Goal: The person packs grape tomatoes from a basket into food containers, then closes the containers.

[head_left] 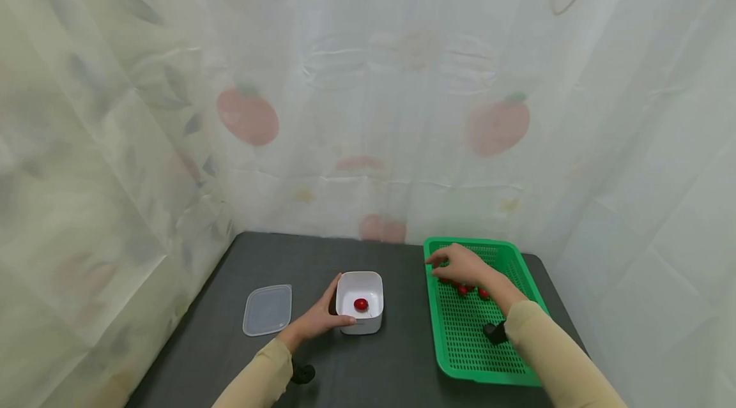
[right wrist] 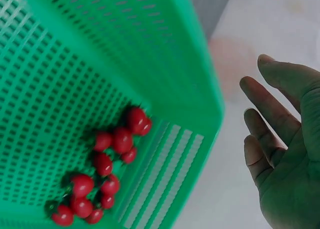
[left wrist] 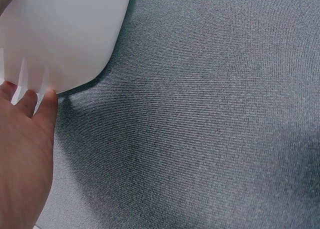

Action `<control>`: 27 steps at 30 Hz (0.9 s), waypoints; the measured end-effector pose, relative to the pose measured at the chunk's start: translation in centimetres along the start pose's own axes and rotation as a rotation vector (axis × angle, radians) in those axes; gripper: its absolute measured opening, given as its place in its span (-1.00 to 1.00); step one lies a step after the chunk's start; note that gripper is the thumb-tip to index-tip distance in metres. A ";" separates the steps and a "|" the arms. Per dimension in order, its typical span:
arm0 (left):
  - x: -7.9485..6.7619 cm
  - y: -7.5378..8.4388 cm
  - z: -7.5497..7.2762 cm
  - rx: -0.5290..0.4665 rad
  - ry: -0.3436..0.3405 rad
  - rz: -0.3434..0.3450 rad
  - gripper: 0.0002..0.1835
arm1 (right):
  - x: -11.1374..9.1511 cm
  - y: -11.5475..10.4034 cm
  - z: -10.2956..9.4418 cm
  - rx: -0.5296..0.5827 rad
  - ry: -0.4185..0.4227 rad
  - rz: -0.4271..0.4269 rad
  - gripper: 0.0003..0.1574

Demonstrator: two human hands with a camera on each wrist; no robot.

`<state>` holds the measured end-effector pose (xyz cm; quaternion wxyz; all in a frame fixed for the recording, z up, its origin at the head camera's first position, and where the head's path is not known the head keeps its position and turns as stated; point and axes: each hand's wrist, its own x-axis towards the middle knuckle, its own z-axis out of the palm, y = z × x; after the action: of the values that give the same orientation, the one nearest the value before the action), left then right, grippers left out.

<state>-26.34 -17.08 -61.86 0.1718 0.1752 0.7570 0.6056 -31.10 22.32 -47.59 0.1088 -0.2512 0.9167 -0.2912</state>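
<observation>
A square white container (head_left: 360, 326) stands on the dark table with one red cherry tomato (head_left: 360, 304) inside. My left hand (head_left: 318, 318) holds it from the left, thumb along the near side and fingers round the far left corner. In the left wrist view, fingertips (left wrist: 46, 101) meet the white wall (left wrist: 65, 44). Over the far left part of a green basket (head_left: 460, 357), my right hand (head_left: 460, 264) hovers with loosely bent fingers and nothing in them. Below it, several cherry tomatoes (right wrist: 122, 140) lie on the basket's slotted floor, partly hidden by the hand in the head view.
A translucent lid (head_left: 268, 310) lies flat on the table (head_left: 391, 370), left of the container. Black wrist-worn devices show beside the left cuff (head_left: 303, 373) and the right cuff (head_left: 495, 332). Printed curtains (head_left: 368, 108) hang behind the table and along both sides.
</observation>
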 end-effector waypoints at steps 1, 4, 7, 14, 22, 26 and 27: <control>0.0 0.0 0.0 0.000 0.001 -0.001 0.28 | -0.2 0.3 -0.1 0.000 0.006 0.017 -0.65; 0.0 0.0 0.0 0.005 0.001 -0.003 0.28 | -0.7 1.5 -0.2 -0.026 0.029 0.073 -0.66; 0.0 -0.1 0.0 0.011 0.003 -0.006 0.29 | -1.1 2.3 -0.2 -0.046 0.036 0.112 -0.67; 0.1 -0.3 -0.1 0.013 0.003 -0.016 0.29 | -2.2 3.7 -0.3 -0.081 0.052 0.130 -0.64; 0.1 -0.2 -0.1 0.024 0.009 -0.026 0.29 | -3.1 6.1 0.4 -0.132 0.052 0.214 -0.63; 0.1 -0.3 -0.1 0.036 0.016 -0.030 0.29 | -3.4 7.1 0.6 -0.185 0.046 0.257 -0.60; 0.2 -0.3 -0.1 0.035 0.016 -0.030 0.29 | -3.6 7.3 0.6 -0.197 0.039 0.270 -0.60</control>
<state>-26.55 -17.16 -62.14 0.1714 0.1619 0.7715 0.5909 -30.76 29.03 -52.19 0.1039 -0.1296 0.9681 -0.1874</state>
